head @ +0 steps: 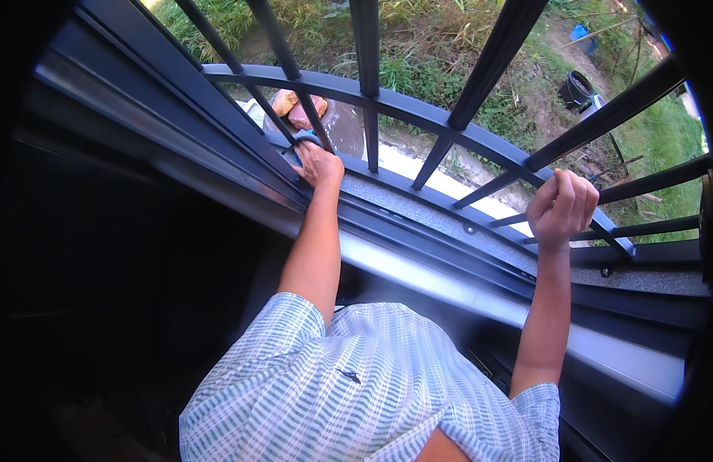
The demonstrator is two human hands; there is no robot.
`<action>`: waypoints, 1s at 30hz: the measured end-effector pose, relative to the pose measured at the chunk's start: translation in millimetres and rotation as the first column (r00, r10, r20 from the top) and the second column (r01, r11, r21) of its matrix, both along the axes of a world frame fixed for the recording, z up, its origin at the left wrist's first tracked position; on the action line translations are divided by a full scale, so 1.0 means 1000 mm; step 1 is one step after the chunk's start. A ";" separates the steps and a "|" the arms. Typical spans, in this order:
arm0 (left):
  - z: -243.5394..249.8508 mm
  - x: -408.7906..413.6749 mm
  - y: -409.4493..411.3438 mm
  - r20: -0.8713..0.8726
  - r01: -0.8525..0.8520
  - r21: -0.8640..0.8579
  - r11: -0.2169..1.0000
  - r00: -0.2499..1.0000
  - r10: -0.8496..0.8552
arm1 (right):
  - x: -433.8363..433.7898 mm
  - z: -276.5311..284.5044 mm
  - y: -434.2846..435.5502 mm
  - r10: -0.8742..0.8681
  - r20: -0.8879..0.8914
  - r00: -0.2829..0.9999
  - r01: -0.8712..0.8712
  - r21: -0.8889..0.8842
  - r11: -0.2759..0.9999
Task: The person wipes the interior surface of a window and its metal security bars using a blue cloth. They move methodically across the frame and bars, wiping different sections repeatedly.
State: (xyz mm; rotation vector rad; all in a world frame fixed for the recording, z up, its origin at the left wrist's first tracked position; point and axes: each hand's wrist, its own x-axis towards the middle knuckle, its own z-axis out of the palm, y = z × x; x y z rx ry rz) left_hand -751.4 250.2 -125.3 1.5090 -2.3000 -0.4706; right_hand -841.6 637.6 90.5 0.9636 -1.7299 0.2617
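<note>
My left hand [319, 163] reaches to the lower left corner of a black metal window grille [414, 111]. Bunched under its fingers is a blue cloth [305, 136], pressed near the foot of a bar; the palm hides part of the cloth. Farther right, my right hand [563, 209] has its fingers curled over the grille's crosswise rail. Below the bars runs a speckled stone sill [414, 199], with the dark sliding-window track [402, 221] on the near side of it.
A dark window frame [160, 110] rises at left. Outside, reddish stones [310, 113] rest on a round plastic-covered thing [342, 130] beside a sunlit pale ledge [399, 163]. A black bucket [576, 88] stands on the grassy slope.
</note>
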 end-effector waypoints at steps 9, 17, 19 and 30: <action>-0.023 0.022 0.024 -0.001 0.199 -0.182 0.963 0.979 -0.202 | 0.000 -0.004 -0.004 -0.048 -0.022 0.999 0.048 -0.008 0.999; 0.005 0.034 0.079 0.248 0.566 -0.174 0.806 0.817 -0.520 | 0.001 -0.004 -0.001 -0.065 -0.033 0.997 0.066 0.020 0.998; -0.005 0.036 0.088 0.385 0.677 -0.311 0.668 0.732 -0.562 | 0.002 -0.004 0.000 -0.080 -0.040 0.996 0.081 0.021 0.997; -0.019 0.041 0.088 0.204 0.675 -0.139 0.725 0.735 -0.646 | -0.001 -0.002 -0.004 -0.057 -0.012 0.998 0.057 0.002 0.998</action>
